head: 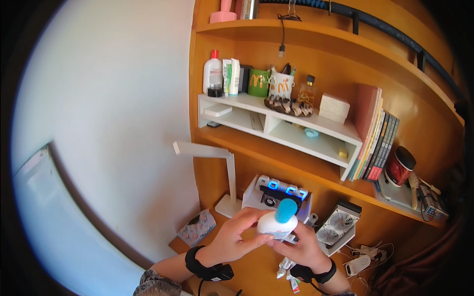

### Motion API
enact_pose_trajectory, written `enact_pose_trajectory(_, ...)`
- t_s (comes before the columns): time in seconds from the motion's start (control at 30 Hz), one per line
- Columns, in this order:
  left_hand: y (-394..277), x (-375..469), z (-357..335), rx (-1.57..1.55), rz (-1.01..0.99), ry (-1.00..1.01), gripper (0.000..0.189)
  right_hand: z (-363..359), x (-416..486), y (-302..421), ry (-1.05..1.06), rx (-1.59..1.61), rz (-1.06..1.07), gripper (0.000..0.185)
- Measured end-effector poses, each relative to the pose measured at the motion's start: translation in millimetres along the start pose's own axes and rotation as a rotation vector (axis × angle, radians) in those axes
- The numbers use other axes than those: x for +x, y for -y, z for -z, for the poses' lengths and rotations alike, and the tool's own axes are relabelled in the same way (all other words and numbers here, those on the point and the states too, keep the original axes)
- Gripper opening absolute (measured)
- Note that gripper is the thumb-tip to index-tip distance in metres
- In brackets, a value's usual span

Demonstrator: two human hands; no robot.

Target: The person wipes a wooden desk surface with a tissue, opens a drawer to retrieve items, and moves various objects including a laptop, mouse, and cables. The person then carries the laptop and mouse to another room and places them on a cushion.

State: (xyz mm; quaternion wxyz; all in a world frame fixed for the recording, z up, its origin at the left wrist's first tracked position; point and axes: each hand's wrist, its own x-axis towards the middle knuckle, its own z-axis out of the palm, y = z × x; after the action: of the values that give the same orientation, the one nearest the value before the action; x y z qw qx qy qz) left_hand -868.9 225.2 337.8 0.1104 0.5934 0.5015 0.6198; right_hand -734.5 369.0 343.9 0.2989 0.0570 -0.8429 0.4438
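A white plastic bottle [274, 226] with a blue cap [286, 210] is held between both hands above the desk. My left hand [237, 235] grips its left side, thumb across the front. On the bottle's right side, my right hand [301, 244] closes around it, its thumb near the left thumb. The cap is on, and the bottle leans slightly. Black straps with small devices circle both wrists. Behind the bottle stands a lit digital clock [283, 188] on a small white stand. Crumpled silvery tubes or wrappers [284, 267] lie on the desk below.
A white desk lamp [231, 177] stands left, beside a floral tissue pack [197, 227]. A twin-fan unit [340, 225] and tangled cables [374, 251] are at right. Above, a white shelf organizer [267, 124] holds cups and bottles; books [381, 144] stand beside it.
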Motion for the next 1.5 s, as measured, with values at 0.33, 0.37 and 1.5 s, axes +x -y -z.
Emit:
enact_pose_trajectory(0.33, 17, 103, 67, 0.04, -0.296, -0.344, 0.064, -18, 198, 42, -0.461, -0.435, 0.061, 0.044)
enact_pose_trajectory(0.37, 20, 110, 69, 0.139, -0.262, -0.37, 0.065, -18, 221, 40, -0.495, -0.531, 0.021, 0.046)
enact_pose_trajectory(1.5, 73, 32, 95, -0.372, 0.062, -0.078, 0.062, -28, 382, -46, -0.591, -0.852, -0.109, 0.034)
